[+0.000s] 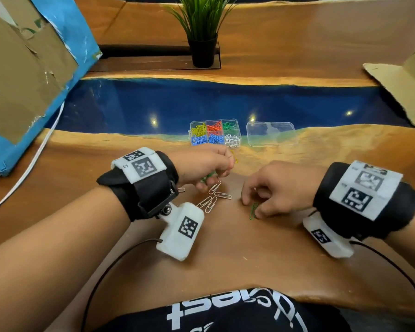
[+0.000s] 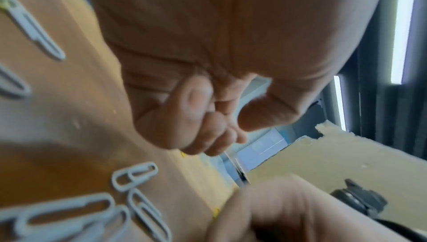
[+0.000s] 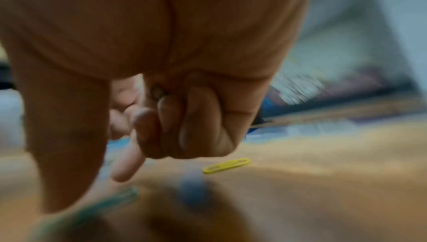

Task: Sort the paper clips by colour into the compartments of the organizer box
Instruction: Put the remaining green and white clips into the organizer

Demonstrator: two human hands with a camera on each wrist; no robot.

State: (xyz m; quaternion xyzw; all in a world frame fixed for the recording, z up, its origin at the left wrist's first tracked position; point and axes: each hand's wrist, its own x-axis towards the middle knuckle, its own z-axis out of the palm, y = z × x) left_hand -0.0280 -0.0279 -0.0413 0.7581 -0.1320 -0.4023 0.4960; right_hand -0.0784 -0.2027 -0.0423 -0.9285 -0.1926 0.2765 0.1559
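Note:
The clear organizer box (image 1: 238, 130) stands on the table's far side with yellow, red, green, blue and white clips in its compartments. My left hand (image 1: 211, 177) hovers in front of it, fingers curled round a few green paper clips (image 1: 207, 175); in the left wrist view the left hand (image 2: 208, 118) shows as a closed fist. My right hand (image 1: 252, 207) is down on the table, thumb and forefinger pinching a lone green paper clip (image 1: 253, 210). The right wrist view shows the right hand (image 3: 92, 191) with its thumb on that green paper clip (image 3: 115, 200).
Several white clips (image 1: 213, 197) lie between my hands, and the white clips (image 2: 136, 176) fill the left wrist view. A yellow clip (image 1: 236, 160) lies near the box, the same yellow clip (image 3: 226, 165). The box's clear lid (image 1: 271, 134) rests to its right. A potted plant (image 1: 203, 32) stands at the back.

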